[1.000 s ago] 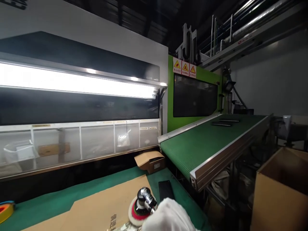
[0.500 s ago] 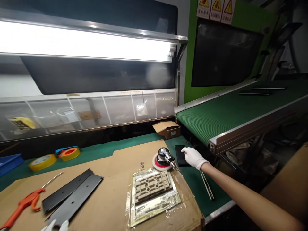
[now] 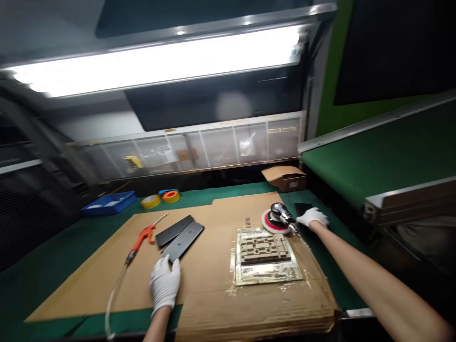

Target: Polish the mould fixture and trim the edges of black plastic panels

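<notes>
My left hand point(image 3: 166, 282), in a white glove, is at the near end of a grey flat plate point(image 3: 183, 241). Its thumb and fingers are apart, with the fingertips at the plate's edge. That plate partly overlaps a black plate point(image 3: 174, 231) behind it. On the right, my white-gloved right hand point(image 3: 313, 217) reaches across another black plate point(image 3: 302, 207) on the green mat, fingers bent over it and partly hidden. Left of that hand sits a round-pad air sander point(image 3: 277, 218). Below the sander, a brown block fixture point(image 3: 265, 249) is taped onto the cardboard point(image 3: 210, 275).
An orange air blow gun point(image 3: 140, 240) with a hose lies at left. Behind are yellow tape rolls point(image 3: 151, 202), a blue tray point(image 3: 110, 203) and an open carton point(image 3: 285, 177). A green conveyor point(image 3: 392, 161) rises at right, and a lamp point(image 3: 178, 59) hangs above.
The view has swung left and back, so more of the left bench and my whole left hand show. My right hand now covers more of the black plate by the sander.
</notes>
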A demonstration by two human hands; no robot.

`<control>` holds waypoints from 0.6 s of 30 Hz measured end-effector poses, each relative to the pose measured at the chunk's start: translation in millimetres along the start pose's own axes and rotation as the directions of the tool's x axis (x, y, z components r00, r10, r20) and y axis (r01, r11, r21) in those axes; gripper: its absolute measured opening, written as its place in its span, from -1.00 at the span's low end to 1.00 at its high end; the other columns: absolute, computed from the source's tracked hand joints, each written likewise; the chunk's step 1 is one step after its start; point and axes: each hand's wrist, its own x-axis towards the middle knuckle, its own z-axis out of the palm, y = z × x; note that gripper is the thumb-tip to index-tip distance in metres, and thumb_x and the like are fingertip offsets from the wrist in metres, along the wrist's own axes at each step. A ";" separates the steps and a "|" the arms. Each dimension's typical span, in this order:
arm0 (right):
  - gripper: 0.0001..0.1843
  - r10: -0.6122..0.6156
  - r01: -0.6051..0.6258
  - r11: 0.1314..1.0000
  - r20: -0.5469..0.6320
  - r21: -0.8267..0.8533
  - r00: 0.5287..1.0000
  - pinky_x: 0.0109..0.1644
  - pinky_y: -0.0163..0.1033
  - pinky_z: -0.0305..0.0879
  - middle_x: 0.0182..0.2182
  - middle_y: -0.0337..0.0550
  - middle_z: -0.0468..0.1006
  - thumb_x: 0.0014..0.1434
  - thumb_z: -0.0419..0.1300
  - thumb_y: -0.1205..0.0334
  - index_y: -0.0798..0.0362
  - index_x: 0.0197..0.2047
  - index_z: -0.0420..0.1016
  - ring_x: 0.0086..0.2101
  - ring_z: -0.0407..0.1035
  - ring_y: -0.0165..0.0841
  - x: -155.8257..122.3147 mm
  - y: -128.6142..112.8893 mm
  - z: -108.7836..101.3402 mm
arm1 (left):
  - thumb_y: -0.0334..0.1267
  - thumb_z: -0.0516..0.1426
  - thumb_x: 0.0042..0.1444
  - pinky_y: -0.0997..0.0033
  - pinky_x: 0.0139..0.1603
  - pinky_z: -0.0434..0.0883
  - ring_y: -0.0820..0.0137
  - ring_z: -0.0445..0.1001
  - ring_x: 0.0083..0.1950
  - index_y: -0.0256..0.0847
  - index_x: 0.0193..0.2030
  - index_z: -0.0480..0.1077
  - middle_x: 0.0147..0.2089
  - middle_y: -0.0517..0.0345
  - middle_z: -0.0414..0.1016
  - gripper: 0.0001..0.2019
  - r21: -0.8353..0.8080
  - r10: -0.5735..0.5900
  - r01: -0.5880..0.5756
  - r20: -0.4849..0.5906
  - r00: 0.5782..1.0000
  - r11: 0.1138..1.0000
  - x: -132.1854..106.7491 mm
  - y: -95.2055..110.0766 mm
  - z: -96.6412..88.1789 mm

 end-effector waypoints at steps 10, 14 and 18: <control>0.25 -0.466 0.519 0.787 -0.230 0.332 0.854 0.11 0.16 0.46 0.25 0.30 0.40 0.08 0.28 -0.43 0.05 0.60 -0.09 0.16 0.42 0.21 -190.3 47.2 -20.6 | -0.12 0.03 0.33 0.13 0.59 0.09 0.12 0.17 0.52 -0.39 0.37 0.24 0.45 -0.31 0.22 -0.45 -0.443 -0.173 0.150 -0.010 0.985 0.884 -63.4 52.4 -40.3; 0.21 -0.662 0.712 0.641 -0.261 0.287 0.702 0.20 0.36 0.40 0.25 0.34 0.38 0.11 0.23 -0.38 0.12 0.59 -0.09 0.17 0.39 0.26 -283.2 62.4 13.9 | 0.06 0.02 0.44 0.08 0.57 0.18 0.18 0.25 0.50 0.02 0.51 0.11 0.52 0.01 0.18 -0.43 -0.872 0.012 0.348 0.375 0.927 0.344 -186.4 120.6 -88.4; 0.18 -0.837 0.835 0.470 -0.156 0.286 0.525 0.19 0.39 0.43 0.30 0.38 0.33 0.20 0.24 -0.36 0.10 0.60 -0.17 0.22 0.35 0.25 -326.4 80.3 40.7 | 0.08 0.14 0.39 0.00 0.55 0.21 0.08 0.24 0.50 0.06 0.50 0.20 0.49 0.00 0.27 -0.40 -0.739 0.070 0.670 0.673 0.736 0.071 -278.2 175.9 -134.0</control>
